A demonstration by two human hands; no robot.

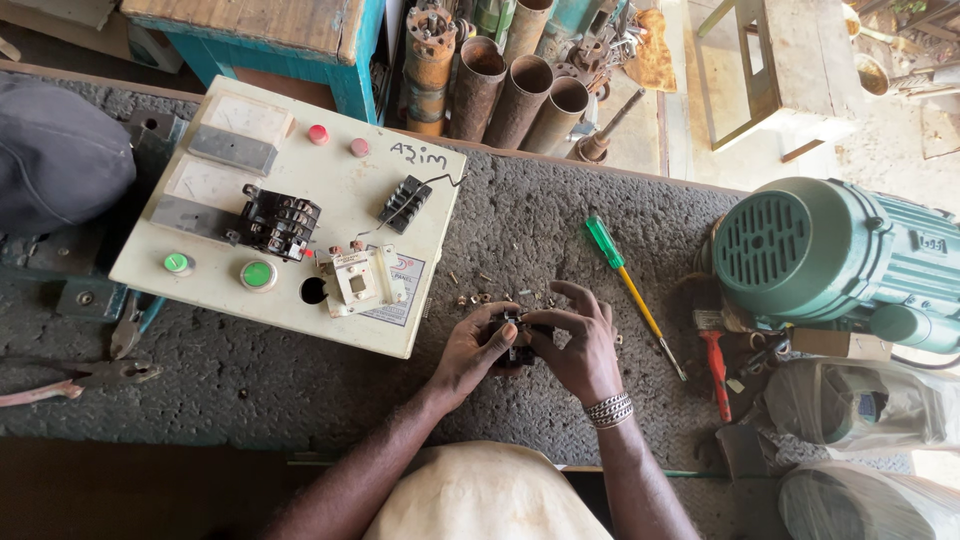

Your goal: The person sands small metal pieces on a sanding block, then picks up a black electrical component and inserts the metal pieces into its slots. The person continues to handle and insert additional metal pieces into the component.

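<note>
Both my hands meet over the grey matted bench top (pixel 520 220) and hold one small black electrical part (pixel 518 338) between them. My left hand (pixel 472 350) grips its left side with the thumb on top. My right hand (pixel 580 345), with a metal bracelet at the wrist, covers its right side. Most of the part is hidden by my fingers. Several small screws and metal bits (pixel 478 296) lie scattered just beyond my hands.
A cream control panel (pixel 330 180) with green buttons, red lamps, a black contactor and a white switch unit lies to the left. A green-handled screwdriver (pixel 625 280), a red-handled tool (pixel 715 370) and a green motor (pixel 830 255) are on the right. Pliers (pixel 95 375) lie far left; rusty pipes (pixel 500 90) stand behind.
</note>
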